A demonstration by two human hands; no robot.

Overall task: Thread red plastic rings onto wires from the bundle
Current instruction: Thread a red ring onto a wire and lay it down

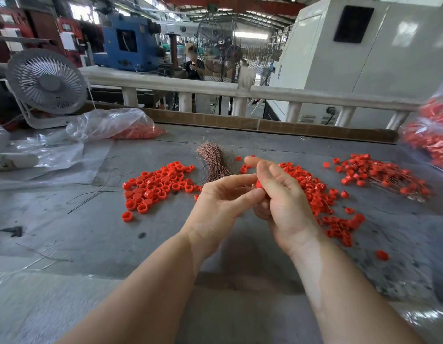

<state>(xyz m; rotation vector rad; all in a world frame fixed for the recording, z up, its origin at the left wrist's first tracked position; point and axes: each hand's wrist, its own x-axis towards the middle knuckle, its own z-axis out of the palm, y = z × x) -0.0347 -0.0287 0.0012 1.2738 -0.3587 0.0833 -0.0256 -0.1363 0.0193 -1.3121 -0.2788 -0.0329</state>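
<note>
1. Nearest: two bare forearms reach in from the near edge over the grey counter [66, 234], meeting at centre.
2. Left hand [215, 207]: palm turned up, fingers curled, thumb and forefinger pinched toward the right hand; what they pinch is too thin to make out.
3. Right hand [282, 202]: fingers curled round a red ring [259, 184], which shows between the two hands; forefinger raised and pointing left.
4. Left of the hands: loose pile of red rings [155, 187] flat on the counter, a few thin dark wire strands [91, 194] lying further left.
5. Right of and partly behind the right hand: a second spread of red rings [322, 202], one stray ring [382, 255] near right.
6. Just beyond the hands: copper-coloured wire bundle [213, 162], fanned at its far end.
7. Far right: rings with wires through them [384, 176] in a heap.
8. Far left: clear plastic bag [111, 125] holding more red pieces; a small white desk fan [46, 81] behind it.
9. Right edge: another bag of red rings [434, 135], blurred.
10. Beyond the counter: a pale railing [165, 83], then workshop machinery.
</note>
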